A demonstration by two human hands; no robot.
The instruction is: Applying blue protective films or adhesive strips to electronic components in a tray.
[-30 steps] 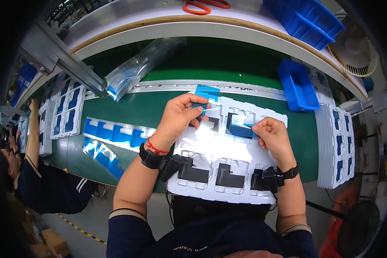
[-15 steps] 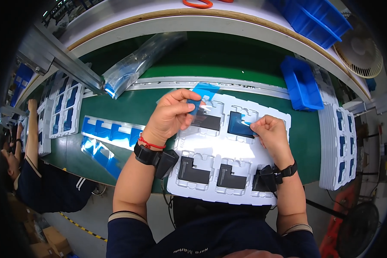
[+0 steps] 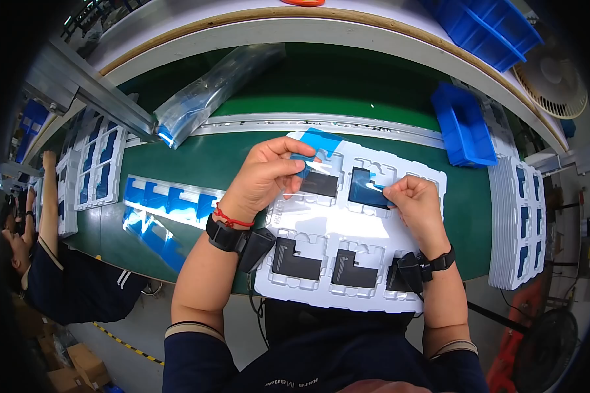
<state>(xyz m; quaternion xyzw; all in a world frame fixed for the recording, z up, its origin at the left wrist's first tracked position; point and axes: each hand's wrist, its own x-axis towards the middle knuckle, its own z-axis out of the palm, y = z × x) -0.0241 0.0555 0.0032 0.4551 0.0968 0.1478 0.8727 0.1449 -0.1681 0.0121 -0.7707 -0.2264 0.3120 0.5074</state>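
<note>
The step in hand seems to be handling blue film (image 3: 368, 196) on one dark L-shaped piece (image 3: 358, 179), which lies in the middle pocket of the row nearest the far edge of our pale tray (image 3: 364, 226). Whether that film is going on or coming off, we cannot tell. Our right hand (image 3: 414, 202) is narrow, finger and thumb pinched on a light blue tab (image 3: 378, 187) above the piece. Our left hand (image 3: 266, 173), near the tray's far left corner, pinches a small film scrap (image 3: 300, 157) in the air, its lower fingers loosely curled. As we judge it, the next move calls for light, steady fingers at the tab, so the piece stays seated in its pocket.

The piece looks flat and smooth, with a blue sheen over its face. Its left neighbour (image 3: 321, 185) is plain black, like the three black pieces (image 3: 354, 269) along the near edge; a black wrist device (image 3: 410, 272) hides part of the one by the near right corner. A blue sheet (image 3: 318, 139) shows at the tray's far edge.
</note>
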